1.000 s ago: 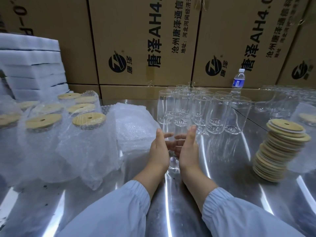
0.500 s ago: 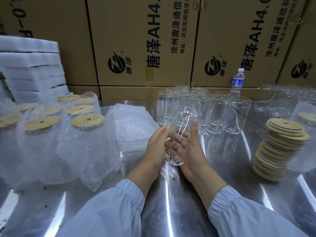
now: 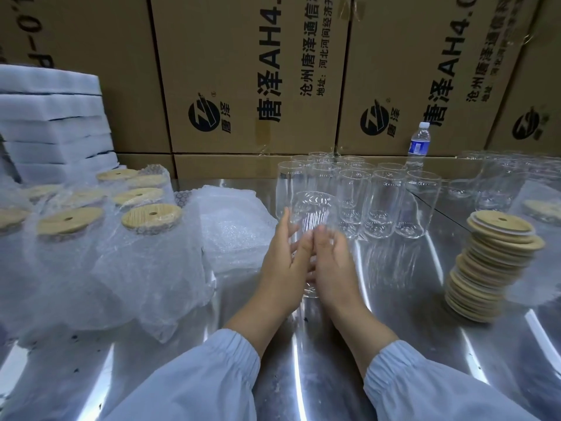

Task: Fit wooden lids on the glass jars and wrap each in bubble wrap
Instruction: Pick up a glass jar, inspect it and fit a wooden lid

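A clear glass jar [image 3: 313,211] without a lid stands nearly upright between my two hands, just above the shiny metal table [image 3: 303,344]. My left hand [image 3: 283,265] holds its left side and my right hand [image 3: 335,264] its right side, fingers wrapped onto the glass. The lower half of the jar is hidden behind my fingers. A leaning stack of wooden lids [image 3: 494,265] stands to the right. A pile of bubble wrap sheets [image 3: 233,229] lies just left of my hands.
Several empty jars [image 3: 382,202] stand behind my hands, more at the back right [image 3: 501,177]. Wrapped, lidded jars [image 3: 151,217] fill the left side. White foam sheets [image 3: 51,126], a water bottle [image 3: 419,144] and cardboard boxes [image 3: 252,74] line the back.
The jar was lifted from between my flat palms, tipped with its mouth toward me, and now is turned back nearly upright. Both hands closed in around it.
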